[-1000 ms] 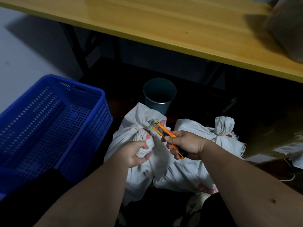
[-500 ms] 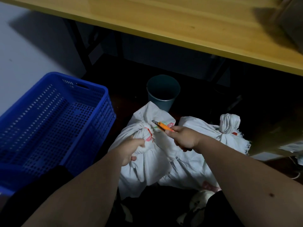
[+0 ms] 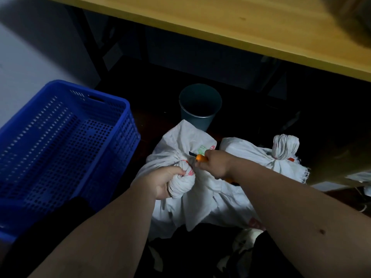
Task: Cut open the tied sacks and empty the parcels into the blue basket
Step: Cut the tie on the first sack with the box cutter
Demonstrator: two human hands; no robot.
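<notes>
Gripped in the left hand (image 3: 160, 182) is the bunched, tied neck (image 3: 181, 182) of the near white woven sack (image 3: 186, 199), fingers curled round it. Clenched in the right hand (image 3: 217, 164) is an orange utility knife (image 3: 197, 157), its short blade pointing left, just above and beside the held neck. That neck is stretched toward the person, so a cut would likely be made across it, between the two fists. A second tied white sack (image 3: 261, 157) lies to the right. The perforated blue plastic basket (image 3: 128, 125) stands to the left, nearer the left hand.
</notes>
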